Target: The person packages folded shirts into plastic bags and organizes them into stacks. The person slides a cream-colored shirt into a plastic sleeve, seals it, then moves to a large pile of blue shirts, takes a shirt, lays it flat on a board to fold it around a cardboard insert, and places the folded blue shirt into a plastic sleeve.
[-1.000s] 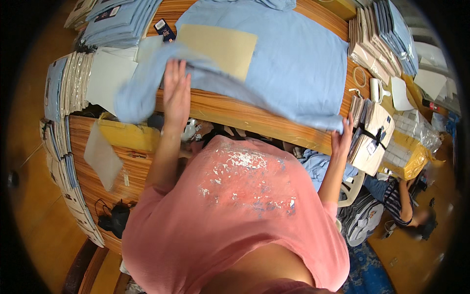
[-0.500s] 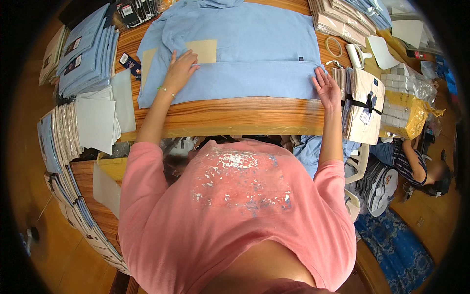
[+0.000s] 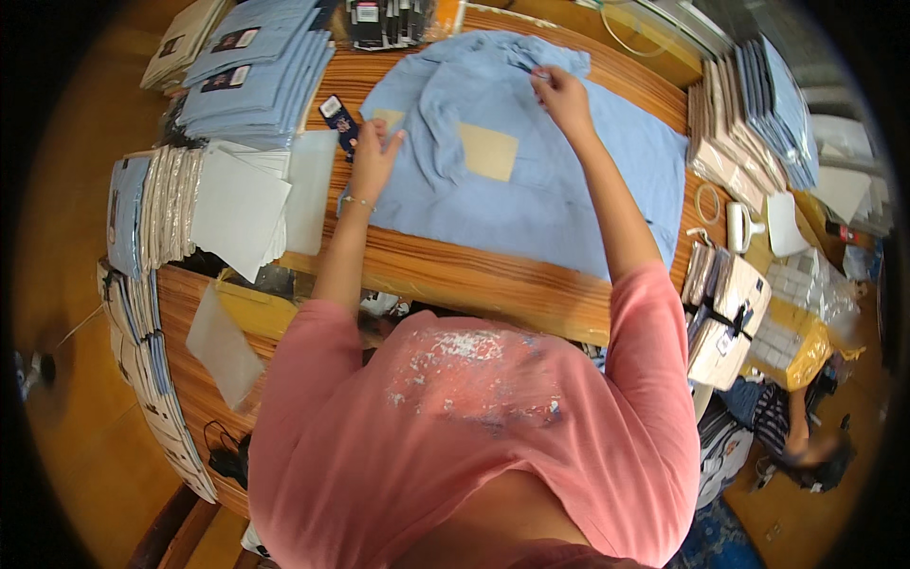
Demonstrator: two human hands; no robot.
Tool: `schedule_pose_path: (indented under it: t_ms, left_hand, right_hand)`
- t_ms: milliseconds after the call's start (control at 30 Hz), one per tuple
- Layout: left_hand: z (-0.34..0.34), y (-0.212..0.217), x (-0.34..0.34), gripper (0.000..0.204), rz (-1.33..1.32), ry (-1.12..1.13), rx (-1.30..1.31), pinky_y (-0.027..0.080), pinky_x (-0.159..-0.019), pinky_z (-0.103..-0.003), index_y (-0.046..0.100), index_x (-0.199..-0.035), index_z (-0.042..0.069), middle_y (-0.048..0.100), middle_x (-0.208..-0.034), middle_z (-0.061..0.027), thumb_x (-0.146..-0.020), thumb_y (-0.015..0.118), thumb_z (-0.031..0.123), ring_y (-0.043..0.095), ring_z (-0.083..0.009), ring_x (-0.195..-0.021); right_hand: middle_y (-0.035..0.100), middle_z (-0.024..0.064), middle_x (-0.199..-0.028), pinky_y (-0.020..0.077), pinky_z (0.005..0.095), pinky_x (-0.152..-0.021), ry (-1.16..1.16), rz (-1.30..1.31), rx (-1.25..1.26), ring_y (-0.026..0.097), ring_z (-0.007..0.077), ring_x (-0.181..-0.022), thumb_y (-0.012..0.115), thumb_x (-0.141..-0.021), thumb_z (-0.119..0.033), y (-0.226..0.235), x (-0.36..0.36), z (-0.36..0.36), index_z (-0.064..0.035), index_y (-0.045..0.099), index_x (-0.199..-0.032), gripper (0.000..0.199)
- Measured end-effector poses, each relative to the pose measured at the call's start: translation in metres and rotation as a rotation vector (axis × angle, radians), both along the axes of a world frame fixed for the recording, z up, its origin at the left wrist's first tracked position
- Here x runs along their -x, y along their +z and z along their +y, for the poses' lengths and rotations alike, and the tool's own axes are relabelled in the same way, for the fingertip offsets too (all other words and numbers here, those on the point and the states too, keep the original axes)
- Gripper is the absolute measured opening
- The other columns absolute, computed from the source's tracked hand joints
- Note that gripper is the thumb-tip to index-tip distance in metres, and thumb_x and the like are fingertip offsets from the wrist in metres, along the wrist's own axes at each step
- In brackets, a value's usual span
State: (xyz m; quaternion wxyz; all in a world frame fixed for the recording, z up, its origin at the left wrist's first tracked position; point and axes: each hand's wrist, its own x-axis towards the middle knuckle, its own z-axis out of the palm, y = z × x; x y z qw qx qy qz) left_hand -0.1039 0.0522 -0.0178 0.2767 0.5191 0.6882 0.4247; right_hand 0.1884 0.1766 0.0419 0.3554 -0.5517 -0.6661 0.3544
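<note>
A light blue shirt [image 3: 607, 152] lies spread and partly rumpled on the wooden table [image 3: 445, 256]. A beige flat board [image 3: 488, 152] shows on it between folds of cloth. My right hand [image 3: 566, 102] pinches the shirt's cloth near its far edge, fingers closed. My left hand [image 3: 374, 161] rests at the shirt's left side, thumb and fingers apart, close to another showing piece of beige board [image 3: 389, 118]. Just left of it lies a dark blue hang tag [image 3: 338, 121].
Folded blue shirts [image 3: 248, 81] are stacked at the far left, with white sheets [image 3: 242, 204] nearer. Packed garments [image 3: 735, 123] stand at the right, near a white handled roller [image 3: 742, 228], a tied beige bundle [image 3: 728, 318] and a yellow bag [image 3: 806, 337]. A person [image 3: 801, 431] is at the lower right.
My right hand has left the shirt's near right corner and moved up and left to its far edge, pinching cloth. My left hand has shifted toward the shirt's left edge. The view has turned.
</note>
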Motion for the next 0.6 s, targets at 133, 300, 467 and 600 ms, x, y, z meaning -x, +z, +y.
schedule_pose_path:
  t_ms: [133,300,467,600]
  left_hand:
    - [-0.001,-0.002,0.007,0.05,0.245,-0.256,0.085,0.039,-0.088,-0.037,0.049,-0.105,0.0,0.051,-0.108,-0.0162,-0.072,0.072,0.029,0.048,-0.031,-0.101]
    - [-0.004,-0.005,0.021,0.06,0.258,-0.296,0.112,0.036,-0.092,-0.038,0.047,-0.111,0.002,0.047,-0.111,-0.0174,-0.066,0.076,0.028,0.045,-0.0332,-0.105]
    - [0.007,0.011,0.012,0.049,0.391,-0.317,0.237,0.039,-0.089,-0.04,0.057,-0.104,0.0,0.05,-0.107,-0.0178,-0.067,0.074,0.027,0.046,-0.0338,-0.102]
    - [0.005,0.02,0.006,0.038,0.559,-0.285,0.133,0.041,-0.083,-0.038,0.059,-0.096,-0.003,0.054,-0.1,-0.0166,-0.073,0.069,0.026,0.051,-0.0322,-0.096]
  right_hand:
    - [0.066,0.0128,-0.084,0.0496,0.0386,-0.069,-0.039,-0.57,0.01,0.064,0.029,-0.078,0.067,-0.071,-0.035,-0.038,0.054,0.086,-0.0056,0.064,-0.098,0.04]
    - [0.066,0.0123,-0.087,0.0491,0.0351,-0.072,-0.145,-0.662,-0.108,0.064,0.0244,-0.082,0.064,-0.074,-0.039,0.044,0.045,0.109,-0.0098,0.068,-0.09,0.034]
    - [0.062,0.0097,-0.072,0.0461,0.0342,-0.059,-0.125,-0.47,-0.248,0.058,0.0219,-0.065,0.066,-0.073,-0.021,0.061,0.02,0.107,-0.0124,0.067,-0.078,0.01]
    - [0.062,0.005,-0.068,0.0445,0.0257,-0.055,0.038,-0.032,-0.092,0.056,0.012,-0.06,0.06,-0.079,-0.014,0.083,-0.004,0.067,-0.001,0.065,-0.081,0.014]
